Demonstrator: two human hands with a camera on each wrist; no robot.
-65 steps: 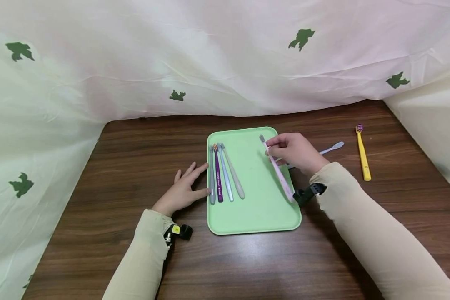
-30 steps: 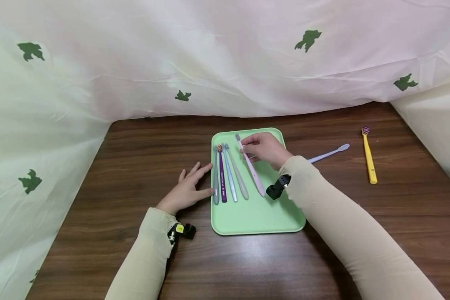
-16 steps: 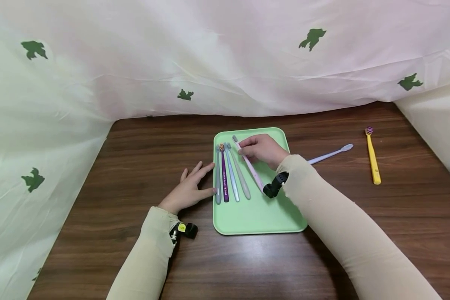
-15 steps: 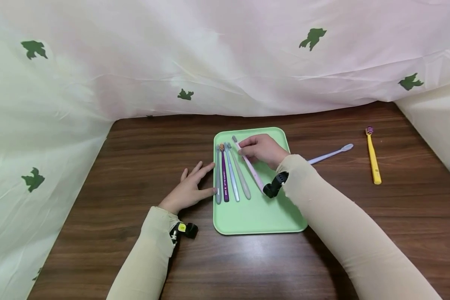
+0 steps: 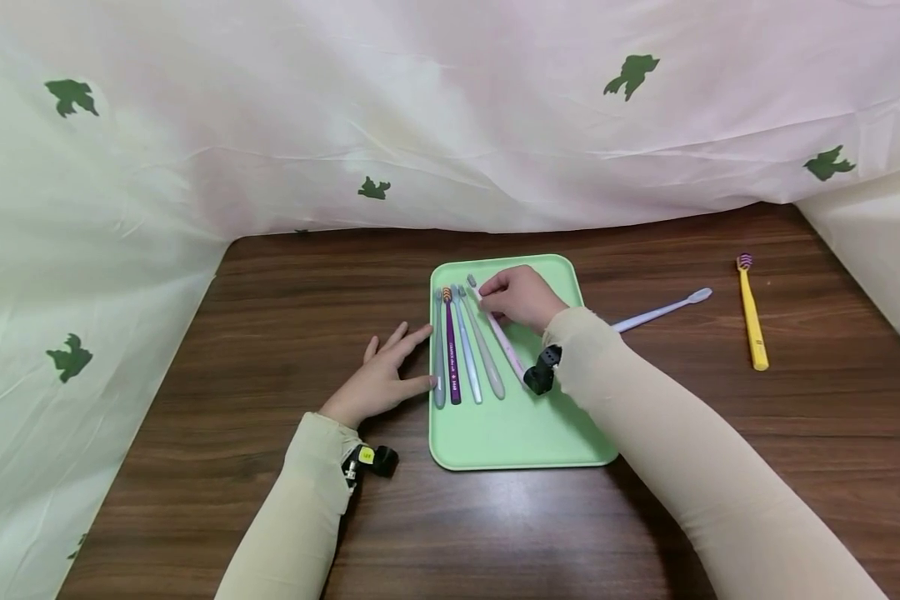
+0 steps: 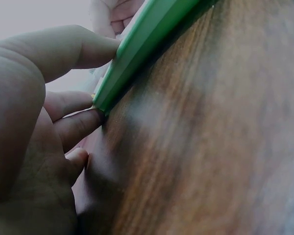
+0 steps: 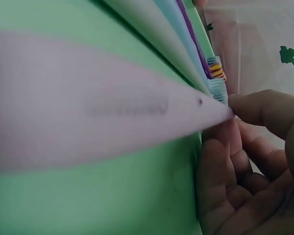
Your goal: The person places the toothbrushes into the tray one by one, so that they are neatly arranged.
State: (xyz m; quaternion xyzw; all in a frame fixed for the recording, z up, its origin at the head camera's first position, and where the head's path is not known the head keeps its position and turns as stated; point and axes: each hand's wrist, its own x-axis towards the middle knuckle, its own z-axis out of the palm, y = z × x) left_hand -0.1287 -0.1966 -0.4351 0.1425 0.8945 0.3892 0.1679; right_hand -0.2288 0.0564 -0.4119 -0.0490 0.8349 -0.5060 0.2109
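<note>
My right hand (image 5: 521, 297) pinches a pink toothbrush (image 5: 503, 340) near its neck, over the green tray (image 5: 525, 437). In the right wrist view the pink handle (image 7: 103, 103) fills the foreground, with thumb and finger meeting at its thin end. Left of it on the tray lie a pale grey-green toothbrush (image 5: 483, 350), a light blue one (image 5: 467, 354), a purple one (image 5: 452, 354) and a grey one (image 5: 439, 358) along the left rim. My left hand (image 5: 382, 379) rests at that rim, fingers spread; in the left wrist view its fingertips touch the tray edge (image 6: 132, 54).
Right of the tray, a blue toothbrush (image 5: 660, 312) lies on the wooden table (image 5: 270, 350), its lower end hidden by my right sleeve. Farther right lies a yellow toothbrush (image 5: 752, 321). A white curtain (image 5: 450, 108) closes off the back and sides.
My right hand has carried the pink toothbrush leftward from the tray's right side to beside the pale grey-green one. Over the last half second it has shifted only slightly. My left hand stays at the rim.
</note>
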